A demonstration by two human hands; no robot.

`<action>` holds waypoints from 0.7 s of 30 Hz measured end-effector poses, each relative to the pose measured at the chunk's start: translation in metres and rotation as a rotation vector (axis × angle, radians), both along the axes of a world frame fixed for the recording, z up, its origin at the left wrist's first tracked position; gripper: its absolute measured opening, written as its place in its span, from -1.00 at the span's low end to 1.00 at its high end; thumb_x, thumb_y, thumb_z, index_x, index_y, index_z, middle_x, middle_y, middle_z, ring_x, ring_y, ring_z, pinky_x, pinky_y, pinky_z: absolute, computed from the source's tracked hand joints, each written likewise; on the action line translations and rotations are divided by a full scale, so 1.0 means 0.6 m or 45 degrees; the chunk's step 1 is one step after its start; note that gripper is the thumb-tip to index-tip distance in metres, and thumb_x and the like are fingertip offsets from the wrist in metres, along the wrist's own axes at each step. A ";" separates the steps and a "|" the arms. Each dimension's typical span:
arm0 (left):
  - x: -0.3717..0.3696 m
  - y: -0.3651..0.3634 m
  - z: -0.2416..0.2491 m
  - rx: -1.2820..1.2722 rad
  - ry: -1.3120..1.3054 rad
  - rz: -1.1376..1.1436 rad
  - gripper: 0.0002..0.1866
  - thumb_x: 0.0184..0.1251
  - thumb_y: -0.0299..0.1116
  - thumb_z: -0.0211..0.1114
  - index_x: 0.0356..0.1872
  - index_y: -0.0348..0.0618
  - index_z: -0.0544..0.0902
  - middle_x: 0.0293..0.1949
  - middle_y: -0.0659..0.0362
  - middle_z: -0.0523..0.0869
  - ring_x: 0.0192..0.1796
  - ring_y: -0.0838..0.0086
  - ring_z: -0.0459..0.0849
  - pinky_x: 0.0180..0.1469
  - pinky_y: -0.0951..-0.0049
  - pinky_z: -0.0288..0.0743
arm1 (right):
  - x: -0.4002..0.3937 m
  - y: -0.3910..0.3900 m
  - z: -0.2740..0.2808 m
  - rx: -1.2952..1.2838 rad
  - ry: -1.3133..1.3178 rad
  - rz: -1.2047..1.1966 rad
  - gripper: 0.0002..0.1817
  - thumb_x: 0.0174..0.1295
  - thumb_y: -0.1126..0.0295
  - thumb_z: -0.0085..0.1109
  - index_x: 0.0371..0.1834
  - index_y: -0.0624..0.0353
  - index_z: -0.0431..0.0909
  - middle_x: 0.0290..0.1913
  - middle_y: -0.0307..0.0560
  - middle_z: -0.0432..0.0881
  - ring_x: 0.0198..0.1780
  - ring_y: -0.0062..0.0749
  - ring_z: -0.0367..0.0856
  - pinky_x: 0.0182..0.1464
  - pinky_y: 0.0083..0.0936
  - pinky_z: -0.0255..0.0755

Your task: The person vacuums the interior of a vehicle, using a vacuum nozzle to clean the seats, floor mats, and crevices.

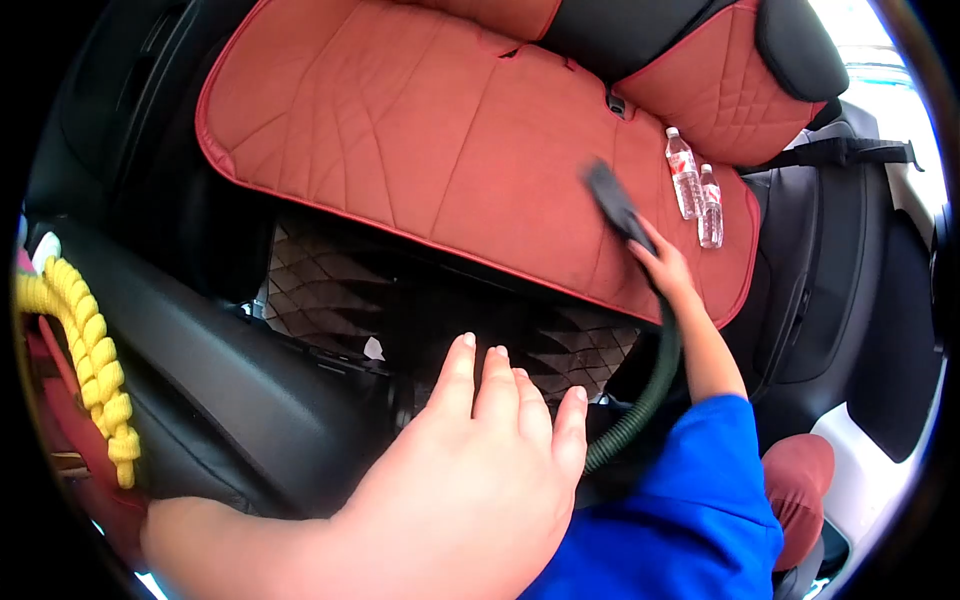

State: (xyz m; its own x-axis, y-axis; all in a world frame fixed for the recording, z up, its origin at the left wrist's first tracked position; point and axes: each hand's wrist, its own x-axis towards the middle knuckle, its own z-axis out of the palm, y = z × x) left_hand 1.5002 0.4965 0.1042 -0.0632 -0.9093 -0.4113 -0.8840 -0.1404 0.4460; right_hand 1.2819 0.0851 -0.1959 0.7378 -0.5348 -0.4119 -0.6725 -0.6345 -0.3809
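Observation:
My right hand point(660, 262) is closed round a black vacuum nozzle point(612, 200), whose blurred tip is over the red rear seat cover point(500, 150). From the nozzle a dark green ribbed hose point(650, 390) runs down behind my left hand. Large in the foreground, my left hand point(480, 450) has its fingers stretched out and holds nothing. Two clear plastic bottles lie on the seat's right part, one point(684, 175) beside the other point(711, 210), to the right of the nozzle.
A black console or seat side point(240, 380) lies at the left, with a yellow braided cord point(85, 350) by it. Brown quilted floor mats point(325, 285) show below the seat, with a small white scrap point(374, 348). A black seat belt point(850, 152) crosses the right side.

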 end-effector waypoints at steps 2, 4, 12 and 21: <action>-0.016 0.003 0.001 0.123 -0.260 -0.079 -0.47 0.36 -0.37 0.07 0.34 -0.33 0.42 0.11 -0.15 0.61 0.27 0.07 0.53 0.44 0.11 0.21 | -0.171 -0.090 0.019 -0.335 0.213 -0.273 -0.29 0.29 0.04 0.22 0.53 -0.34 0.22 0.12 0.07 0.68 0.13 -0.20 0.67 0.18 -0.33 0.45; -0.028 0.010 -0.023 -0.046 -0.364 0.015 -0.47 0.35 -0.36 0.08 0.34 -0.32 0.43 0.13 -0.15 0.61 0.29 0.07 0.52 0.44 0.12 0.21 | -0.196 -0.055 0.111 -0.334 -0.058 -1.036 -0.30 0.32 0.10 0.21 0.53 -0.28 0.22 0.10 0.04 0.70 0.09 -0.21 0.68 0.17 -0.32 0.46; 0.006 -0.012 -0.006 0.141 0.124 0.169 -0.41 0.39 -0.24 0.18 0.38 -0.25 0.34 0.21 -0.12 0.54 0.35 0.08 0.44 0.49 0.10 0.14 | 0.142 0.003 -0.046 -0.037 -0.528 -0.321 -0.25 0.24 -0.03 0.24 0.50 -0.14 0.27 0.35 0.14 0.49 0.37 -0.05 0.47 0.34 -0.29 0.34; 0.007 -0.025 0.002 0.250 0.212 0.155 -0.33 0.30 -0.23 0.26 0.41 -0.23 0.33 0.25 -0.16 0.50 0.38 0.02 0.38 0.49 -0.01 0.12 | 0.238 0.060 -0.167 0.079 -0.157 -0.174 -0.16 0.17 -0.25 0.16 0.53 -0.30 0.23 0.16 0.22 0.62 0.22 0.06 0.58 0.24 -0.16 0.43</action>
